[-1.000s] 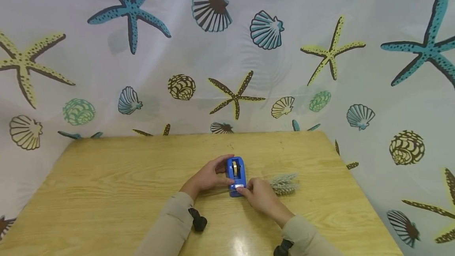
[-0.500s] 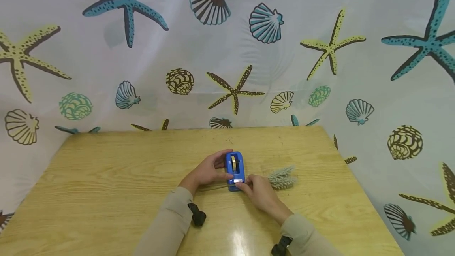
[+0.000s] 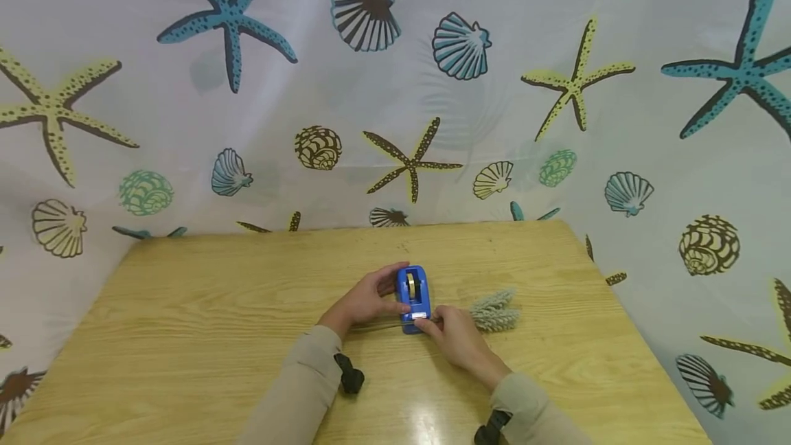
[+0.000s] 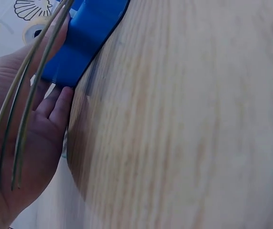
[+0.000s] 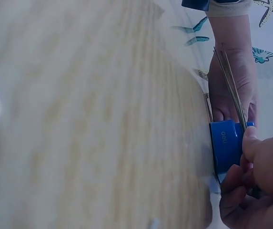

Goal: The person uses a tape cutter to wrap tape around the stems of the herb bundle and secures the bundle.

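A blue tape dispenser [image 3: 421, 308] with a roll of tape in it stands near the middle of the table. My left hand [image 3: 364, 301] holds it from the left, fingers along its far side and thumb near its front end. Dried wheat-like stalks [image 3: 496, 311] have pale green ears, which lie to the right. My right hand [image 3: 462, 343] pinches their stems across the dispenser's front end, thumb on top. Thin bare stems [image 4: 19, 95] run past my left palm in the left wrist view. In the right wrist view the dispenser's side [image 5: 227, 143] faces my right fingers, partly hidden.
The light wooden table [image 3: 216, 335] reaches back to a white curtain [image 3: 395, 88] printed with starfish and shells, which also hangs at both sides. Black wrist straps [image 3: 351, 376] sit over the beige sleeves [image 3: 293, 383].
The head view shifts slightly. Both hands, the tape dispenser and the stalks keep almost the same places, with the stems still across the dispenser's front end.
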Demonstrator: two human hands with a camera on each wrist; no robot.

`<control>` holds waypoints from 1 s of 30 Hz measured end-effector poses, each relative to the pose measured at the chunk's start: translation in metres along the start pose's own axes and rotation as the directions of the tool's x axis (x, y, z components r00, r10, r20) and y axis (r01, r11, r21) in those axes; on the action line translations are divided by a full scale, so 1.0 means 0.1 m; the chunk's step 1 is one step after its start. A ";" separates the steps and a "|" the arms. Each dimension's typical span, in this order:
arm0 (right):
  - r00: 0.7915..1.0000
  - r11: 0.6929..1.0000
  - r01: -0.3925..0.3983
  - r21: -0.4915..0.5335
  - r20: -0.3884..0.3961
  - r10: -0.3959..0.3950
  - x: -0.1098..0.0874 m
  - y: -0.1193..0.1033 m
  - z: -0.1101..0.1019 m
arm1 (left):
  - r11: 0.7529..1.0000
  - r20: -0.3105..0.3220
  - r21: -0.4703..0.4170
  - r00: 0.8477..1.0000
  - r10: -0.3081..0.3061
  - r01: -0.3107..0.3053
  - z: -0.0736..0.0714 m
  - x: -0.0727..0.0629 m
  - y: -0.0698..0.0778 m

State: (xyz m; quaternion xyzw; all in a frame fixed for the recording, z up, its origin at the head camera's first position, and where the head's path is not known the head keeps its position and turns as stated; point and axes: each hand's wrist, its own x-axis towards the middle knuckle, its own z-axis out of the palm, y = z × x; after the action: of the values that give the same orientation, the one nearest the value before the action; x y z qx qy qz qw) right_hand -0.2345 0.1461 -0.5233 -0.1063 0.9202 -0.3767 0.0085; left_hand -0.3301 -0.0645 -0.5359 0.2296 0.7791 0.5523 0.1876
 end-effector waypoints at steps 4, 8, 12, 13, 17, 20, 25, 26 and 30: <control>1.000 1.000 0.005 -0.003 -0.015 -0.005 -0.01 0.01 -0.03 | 1.000 0.024 -0.010 1.000 0.010 -0.010 0.02 0.04 0.01; 1.000 1.000 0.008 -0.018 -0.016 -0.008 0.00 0.02 -0.03 | 1.000 0.007 0.000 1.000 -0.002 0.002 0.03 0.03 0.04; 0.999 0.999 0.033 -0.043 0.000 -0.033 -0.01 0.06 0.00 | 0.999 -0.002 0.037 1.000 -0.002 0.002 0.02 0.01 0.01; 0.999 0.998 0.039 -0.041 0.007 -0.039 -0.01 0.07 0.01 | 0.999 -0.004 0.044 1.000 -0.003 0.003 0.02 0.00 0.01; 0.998 0.998 0.051 -0.034 0.042 -0.050 0.02 0.05 -0.03 | 0.997 -0.028 0.070 0.999 -0.025 0.027 0.01 -0.04 0.05; 0.996 0.999 0.012 -0.030 0.086 -0.010 0.00 0.00 -0.09 | 0.983 -0.096 0.174 0.994 -0.043 0.060 0.06 -0.16 0.18; 0.992 0.999 -0.041 0.013 0.121 0.039 -0.08 -0.14 -0.22 | 0.930 -0.266 0.368 0.961 0.075 0.029 0.18 -0.50 0.47; 0.993 0.999 -0.036 0.025 0.116 0.033 -0.09 -0.17 -0.25 | 0.912 -0.269 0.410 0.957 0.108 0.013 0.19 -0.55 0.52; 0.996 0.999 -0.012 0.043 0.086 0.009 -0.08 -0.29 -0.32 | 0.848 -0.140 0.530 0.986 0.095 -0.006 0.21 -0.66 0.69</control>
State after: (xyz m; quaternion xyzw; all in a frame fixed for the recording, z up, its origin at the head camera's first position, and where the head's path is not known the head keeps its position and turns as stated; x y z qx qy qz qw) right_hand -0.2244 0.1500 -0.4806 -0.1173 0.9111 -0.3916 0.0523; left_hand -0.2544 -0.0658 -0.4745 0.2474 0.9070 0.3385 0.0394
